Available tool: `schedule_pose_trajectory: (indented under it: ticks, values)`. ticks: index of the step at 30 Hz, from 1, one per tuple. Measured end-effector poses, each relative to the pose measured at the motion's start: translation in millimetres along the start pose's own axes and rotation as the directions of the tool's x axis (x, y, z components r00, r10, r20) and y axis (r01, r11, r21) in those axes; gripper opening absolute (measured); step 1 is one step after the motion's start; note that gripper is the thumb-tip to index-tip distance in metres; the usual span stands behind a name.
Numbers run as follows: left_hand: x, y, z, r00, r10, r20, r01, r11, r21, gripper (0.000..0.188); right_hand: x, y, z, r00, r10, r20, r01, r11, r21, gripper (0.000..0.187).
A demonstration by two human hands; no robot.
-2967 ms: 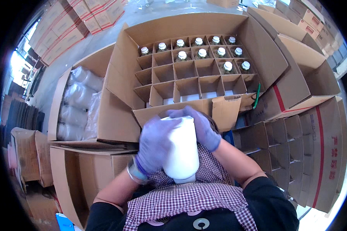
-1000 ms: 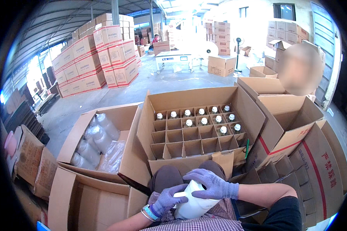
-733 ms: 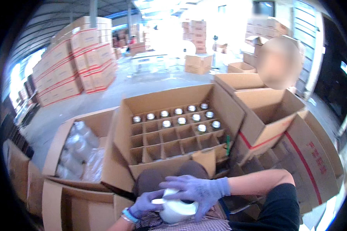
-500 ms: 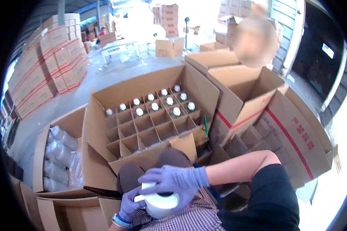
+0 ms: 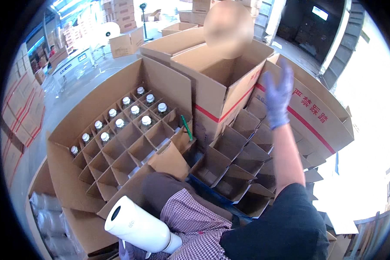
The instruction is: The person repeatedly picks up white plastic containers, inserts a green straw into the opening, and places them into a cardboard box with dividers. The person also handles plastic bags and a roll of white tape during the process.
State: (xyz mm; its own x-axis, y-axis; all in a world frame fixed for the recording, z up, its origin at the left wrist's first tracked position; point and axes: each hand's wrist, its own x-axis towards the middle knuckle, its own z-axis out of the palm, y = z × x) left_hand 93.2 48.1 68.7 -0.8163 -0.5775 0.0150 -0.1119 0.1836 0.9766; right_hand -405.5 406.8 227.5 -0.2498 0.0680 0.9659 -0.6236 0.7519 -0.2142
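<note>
A white tumbler (image 5: pixel 138 225) lies tilted in front of my lap, its end with a dark oval patch pointing up and left and its narrower end against my checkered clothing. My left hand (image 5: pixel 132 251), in a purple glove, grips its lower side; most of the fingers are hidden. My right hand (image 5: pixel 278 95), gloved alike, is raised with fingers spread and nothing in it, in front of a carton flap with a red stripe. Below it is a carton with cardboard dividers (image 5: pixel 236 151). At my left, another divided carton (image 5: pixel 117 173) holds several white-capped bottles (image 5: pixel 146 122).
A green pen-like stick (image 5: pixel 186 127) stands at the bottle carton's corner. An open carton (image 5: pixel 223 95) stands ahead, with a person (image 5: pixel 227 47) behind it. Wrapped translucent containers (image 5: pixel 52 221) fill a box at lower left. Stacked cartons (image 5: pixel 24 112) stand at far left.
My right hand has left the tumbler and reached up and right, opening. The tumbler has tipped onto its side in my left hand. The view has turned right.
</note>
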Motion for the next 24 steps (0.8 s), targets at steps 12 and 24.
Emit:
schedule_pose_trajectory:
  ticks: [12, 24]
  values:
    - [20, -17, 25, 0.883, -0.468, 0.040, 0.408, 0.722, -0.559, 0.056, 151, 260, -101, 0.923, -0.154, -0.353, -0.184, 0.628, -0.756, 0.091]
    - [21, -26, 20, 0.878, -0.478, 0.039, 0.447, 0.788, -0.424, 0.052, 14, 318, -98, 0.698, 0.663, 0.271, 0.048, 0.334, -0.941, 0.070]
